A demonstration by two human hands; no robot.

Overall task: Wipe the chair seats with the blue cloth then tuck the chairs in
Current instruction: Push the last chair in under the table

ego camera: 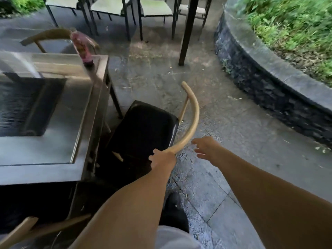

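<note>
A chair with a black seat (143,126) and a curved wooden backrest (193,114) stands beside the metal table (53,151), its seat partly under the table's edge. My left hand (162,159) grips the near end of the backrest. Just right of the backrest, my right hand (206,147) hovers with fingers spread and holds nothing. No blue cloth is in view.
A pink bottle (82,49) stands on the table's far corner. Another wooden chair back (48,35) shows behind the table, and a third (19,230) at bottom left. Dark-framed chairs (111,6) and a table leg (186,31) stand farther off. A curved stone planter wall (269,83) borders the right.
</note>
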